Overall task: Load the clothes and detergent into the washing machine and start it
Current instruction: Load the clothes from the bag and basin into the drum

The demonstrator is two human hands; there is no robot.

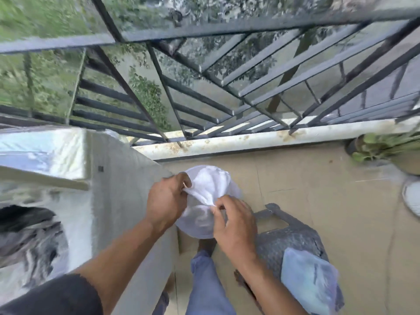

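A: What are the hands doing?

B: Left hand (167, 198) is pinching the white bag (208, 201) at its gathered neck, right hand (234, 226) is pinching the other side of the neck. Both clamped on plastic, close together, pulling in opposite directions, likely working the mouth open. Looks like a detergent bag, though contents are not showing.

A: Where is it sitting?

B: Not sitting, it is hanging in the air at frame centre, just past the 3 o'clock edge of the washing machine (118, 201), over the floor. Held there, I'd guess, so nothing spills on the lid.

A: Clothes?

B: Dark and grey clothes (27, 235) are lying in the open drum at 8 o'clock, blurred. So loading seems at least partly done.

A: Anything else?

B: Grey stool (293, 235) at 5 o'clock carrying a bluish packet (309, 280); potted plant (386, 146) at 2 o'clock by the railing (204, 98).
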